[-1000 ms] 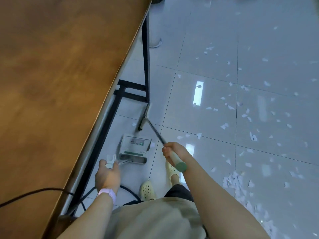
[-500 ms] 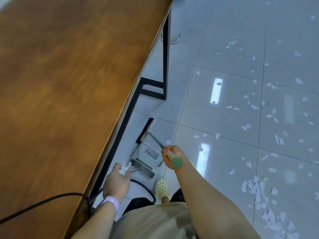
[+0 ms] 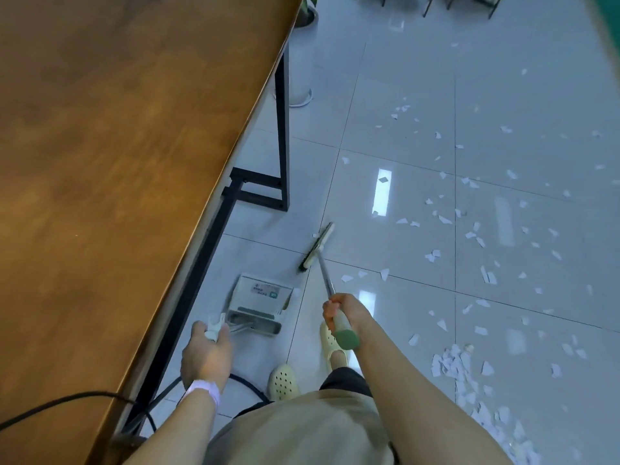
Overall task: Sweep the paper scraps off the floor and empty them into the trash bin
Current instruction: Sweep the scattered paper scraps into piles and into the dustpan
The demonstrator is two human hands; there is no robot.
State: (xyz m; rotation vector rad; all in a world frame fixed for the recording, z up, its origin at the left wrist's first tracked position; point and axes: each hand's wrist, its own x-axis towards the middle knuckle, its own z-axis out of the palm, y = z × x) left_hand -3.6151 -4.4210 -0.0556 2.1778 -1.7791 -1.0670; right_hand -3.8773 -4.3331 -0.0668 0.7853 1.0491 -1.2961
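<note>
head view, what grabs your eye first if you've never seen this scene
White paper scraps litter the glossy tiled floor on the right, with a swept heap lower right. At centre the right hand grips a broom and the left hand holds a dustpan beside the wooden table filling the left.

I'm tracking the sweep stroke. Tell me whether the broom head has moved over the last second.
Yes. The broom head was against the foot of the black table leg; now it lies out on the open tiles, away from the leg, toward the scattered paper scraps.

White paper scraps (image 3: 469, 236) scattered on floor (image 3: 402, 95)
</note>
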